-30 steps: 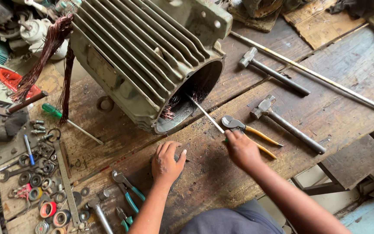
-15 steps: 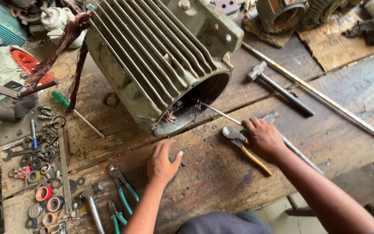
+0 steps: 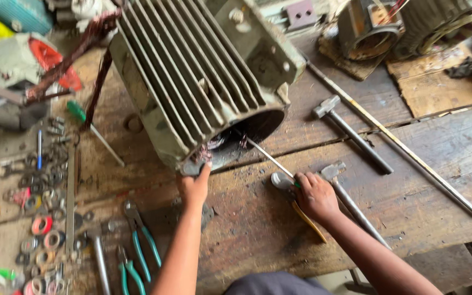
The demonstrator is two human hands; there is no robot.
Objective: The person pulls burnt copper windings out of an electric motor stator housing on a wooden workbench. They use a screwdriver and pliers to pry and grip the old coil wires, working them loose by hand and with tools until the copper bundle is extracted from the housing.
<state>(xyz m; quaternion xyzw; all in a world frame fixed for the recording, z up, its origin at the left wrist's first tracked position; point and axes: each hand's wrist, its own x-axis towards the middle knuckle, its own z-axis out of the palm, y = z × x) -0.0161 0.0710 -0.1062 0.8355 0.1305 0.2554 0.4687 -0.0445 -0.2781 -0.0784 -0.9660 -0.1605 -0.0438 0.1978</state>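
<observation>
The motor housing [image 3: 203,82] runs off the top edge — its inner windings sit in shadow, too dark to tell.

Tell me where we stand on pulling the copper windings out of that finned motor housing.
Partly stripped: a bundle of pulled copper wire lies left of the finned motor housing. In hand: the left hand is at the housing's open rim, by frayed copper ends, while the right hand rests on the yellow-handled pliers beside a thin rod reaching into the bore. Left: those ends; deeper inside is too dark to judge.

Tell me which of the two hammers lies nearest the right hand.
The hammer whose handle passes just beside the right hand; the other hammer lies farther up the bench.
</observation>
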